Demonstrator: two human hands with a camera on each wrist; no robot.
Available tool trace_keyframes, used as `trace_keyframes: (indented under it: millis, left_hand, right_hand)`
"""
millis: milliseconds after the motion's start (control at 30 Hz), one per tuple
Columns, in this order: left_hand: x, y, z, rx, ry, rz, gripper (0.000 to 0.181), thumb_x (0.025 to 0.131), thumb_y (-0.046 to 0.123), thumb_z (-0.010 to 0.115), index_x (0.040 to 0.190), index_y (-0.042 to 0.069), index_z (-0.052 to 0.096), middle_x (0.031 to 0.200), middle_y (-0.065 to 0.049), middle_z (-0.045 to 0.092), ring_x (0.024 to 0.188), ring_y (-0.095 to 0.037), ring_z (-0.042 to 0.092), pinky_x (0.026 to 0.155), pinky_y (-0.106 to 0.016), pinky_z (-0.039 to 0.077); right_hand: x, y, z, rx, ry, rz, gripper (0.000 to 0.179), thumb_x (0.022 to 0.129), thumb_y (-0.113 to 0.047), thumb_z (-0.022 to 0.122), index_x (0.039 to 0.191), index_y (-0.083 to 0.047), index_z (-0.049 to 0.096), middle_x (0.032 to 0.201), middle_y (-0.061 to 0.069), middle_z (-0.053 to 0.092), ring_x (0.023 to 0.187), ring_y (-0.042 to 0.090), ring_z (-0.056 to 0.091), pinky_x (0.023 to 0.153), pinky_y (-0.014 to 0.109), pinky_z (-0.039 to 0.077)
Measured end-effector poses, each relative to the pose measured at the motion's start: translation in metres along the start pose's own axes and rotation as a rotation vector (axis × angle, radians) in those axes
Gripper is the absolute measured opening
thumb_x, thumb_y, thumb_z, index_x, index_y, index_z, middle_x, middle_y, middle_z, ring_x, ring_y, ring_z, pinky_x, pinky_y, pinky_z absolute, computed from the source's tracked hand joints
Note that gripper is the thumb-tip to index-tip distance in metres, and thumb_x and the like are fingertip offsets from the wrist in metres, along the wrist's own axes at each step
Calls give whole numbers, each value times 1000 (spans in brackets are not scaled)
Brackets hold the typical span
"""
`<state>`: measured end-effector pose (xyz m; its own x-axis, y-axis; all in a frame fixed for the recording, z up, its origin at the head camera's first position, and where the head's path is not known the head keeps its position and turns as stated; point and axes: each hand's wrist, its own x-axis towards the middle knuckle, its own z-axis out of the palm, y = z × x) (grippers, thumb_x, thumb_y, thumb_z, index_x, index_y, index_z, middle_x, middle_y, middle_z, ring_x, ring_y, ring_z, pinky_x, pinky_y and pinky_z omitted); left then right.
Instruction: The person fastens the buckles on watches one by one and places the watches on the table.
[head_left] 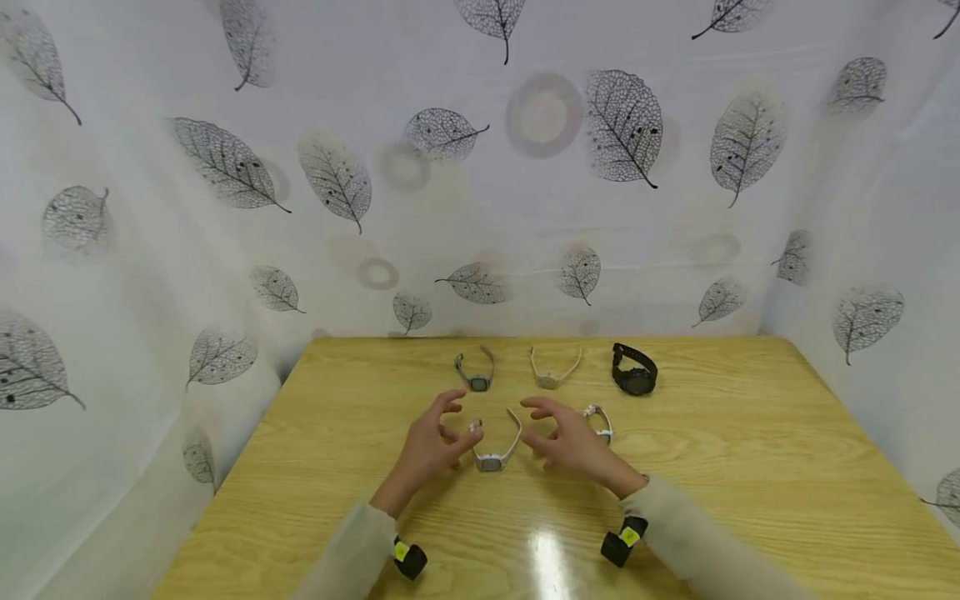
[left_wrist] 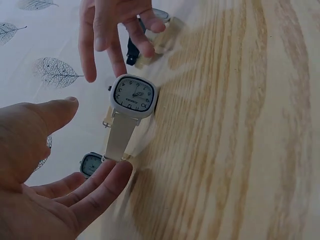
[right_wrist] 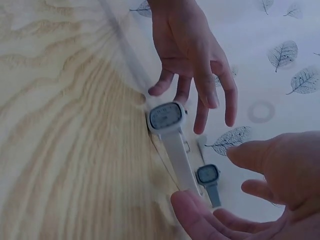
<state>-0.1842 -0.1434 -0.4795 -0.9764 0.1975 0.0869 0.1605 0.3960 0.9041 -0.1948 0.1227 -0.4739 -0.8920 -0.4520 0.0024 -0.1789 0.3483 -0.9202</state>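
A white wristwatch (head_left: 491,463) with a squarish dial sits on the table, its strap ends pointing away from me. My left hand (head_left: 433,437) is at its left side, fingers loosely bent and thumb apart, holding nothing. On the other side my right hand (head_left: 573,439) hovers in a similar spread pose, also without anything in its grasp. The left wrist view shows the dial (left_wrist: 133,96) up close, with the left fingertips (left_wrist: 120,172) right at one strap. In the right wrist view the right fingertips (right_wrist: 186,205) overlap the other strap's end.
Behind the hands stand a grey-blue watch (head_left: 478,383), a beige watch (head_left: 548,381) and a black watch (head_left: 637,382) in a row. Another white watch (head_left: 604,435) is partly hidden by the right hand. A leaf-patterned curtain (head_left: 480,208) surrounds the wooden table (head_left: 750,483).
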Motion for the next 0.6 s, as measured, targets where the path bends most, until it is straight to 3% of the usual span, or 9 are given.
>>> trace_keyframes:
  millis: [233,433,600]
  left_hand:
    - [-5,1,1,-27,-47,-2,68,94,19,78,150,7,43,139,-32,51,77,-28,76,62,-38,63]
    - [-6,-1,4,-39,-46,-2,64,93,16,79,146,4,47,136,-31,51,85,-26,75,64,-37,63]
    - [-6,-3,5,-19,-25,13,62,89,13,82,141,2,51,133,-31,54,90,-28,74,66,-33,62]
  right_hand:
    - [4,-4,16,40,41,92,55,100,-18,71,150,-9,49,143,28,48,83,25,73,58,37,62]
    - [7,-4,25,51,54,102,53,98,-13,72,147,-9,52,142,29,48,80,23,73,59,36,62]
    - [9,-3,29,16,64,104,55,95,-12,75,145,-7,53,140,29,51,69,20,72,58,34,61]
